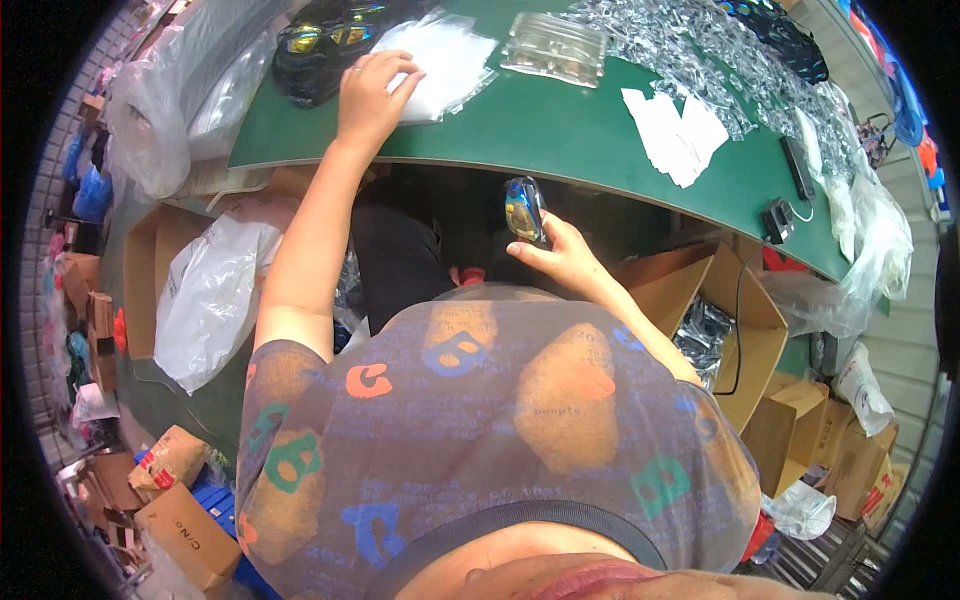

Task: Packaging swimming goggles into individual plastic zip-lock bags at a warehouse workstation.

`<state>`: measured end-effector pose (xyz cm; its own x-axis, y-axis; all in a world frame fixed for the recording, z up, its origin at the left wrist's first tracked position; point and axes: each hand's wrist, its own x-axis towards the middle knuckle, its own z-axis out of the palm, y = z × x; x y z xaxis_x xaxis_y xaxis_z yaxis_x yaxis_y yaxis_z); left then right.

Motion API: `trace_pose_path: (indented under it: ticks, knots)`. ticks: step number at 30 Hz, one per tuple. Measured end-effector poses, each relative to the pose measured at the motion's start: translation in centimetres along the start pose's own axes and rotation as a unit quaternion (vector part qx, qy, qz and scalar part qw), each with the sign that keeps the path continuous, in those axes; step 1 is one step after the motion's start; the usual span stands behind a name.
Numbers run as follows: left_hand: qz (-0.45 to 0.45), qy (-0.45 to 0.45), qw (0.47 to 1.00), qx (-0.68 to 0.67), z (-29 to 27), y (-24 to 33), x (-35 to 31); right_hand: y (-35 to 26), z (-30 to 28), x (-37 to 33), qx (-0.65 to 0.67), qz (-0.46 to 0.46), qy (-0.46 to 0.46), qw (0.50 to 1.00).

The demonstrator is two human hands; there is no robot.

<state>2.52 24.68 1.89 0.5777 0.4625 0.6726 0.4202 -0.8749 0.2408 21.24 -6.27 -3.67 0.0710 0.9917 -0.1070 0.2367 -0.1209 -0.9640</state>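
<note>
My right hand is closed around a pair of goggles with blue and yellow mirrored lenses, in front of the table's near edge. The goggles look wrapped in clear plastic. My left hand reaches over the green table, its bent fingers apart at the left side of a pile of thin white and clear plastic bags. Whether those fingertips press on the top bag is hard to make out. Just beyond that hand lies a dark heap of goggles, some with yellow lenses.
A clear case stack, white paper slips and many clear-wrapped pieces lie on the table. A black device sits at its right edge. Cardboard boxes stand at the right, with a plastic-lined box at the left.
</note>
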Motion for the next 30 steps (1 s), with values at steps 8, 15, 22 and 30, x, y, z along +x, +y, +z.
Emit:
trace_pose_path:
  ticks: [8,15,22,30]
  knots:
    - [0.14,-0.158,0.977,-0.037,-0.2,7.5,-5.0,-0.6,-1.2,-0.2,0.146,0.015,0.077,0.986]
    - [0.123,-0.083,0.989,-0.028,-0.3,10.2,-6.5,-2.0,-2.8,-0.7,0.105,0.003,0.122,0.987]
    - [0.089,-0.197,0.975,0.055,1.9,14.3,-5.7,-1.3,-2.4,-0.8,0.101,0.003,0.136,0.986]
    - [-0.126,-0.186,0.936,-0.272,-2.1,14.7,-9.7,-0.3,-2.8,-1.6,0.072,0.021,0.116,0.99]
